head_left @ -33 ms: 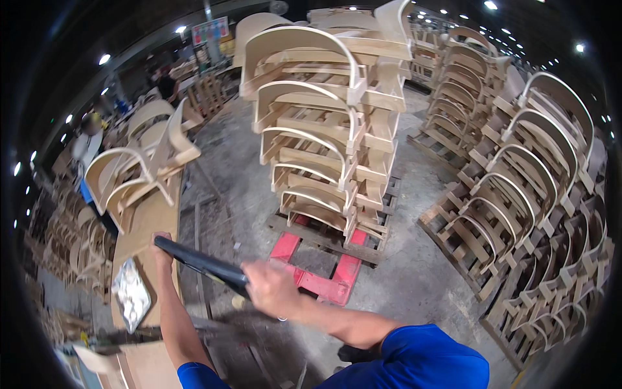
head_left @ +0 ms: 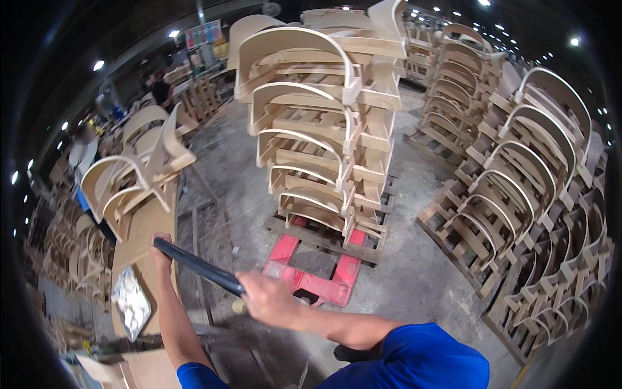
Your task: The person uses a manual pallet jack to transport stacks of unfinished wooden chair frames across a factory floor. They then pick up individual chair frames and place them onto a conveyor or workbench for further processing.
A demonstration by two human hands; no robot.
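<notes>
A furniture workshop, seemingly: curved wooden frames (head_left: 301, 94) stand stacked on pallets (head_left: 324, 242).

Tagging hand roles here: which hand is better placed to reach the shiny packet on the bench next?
Probably the left hand: it's nearer the packet, while the right hand lies farther across. Both grip the black bar, though.
</notes>
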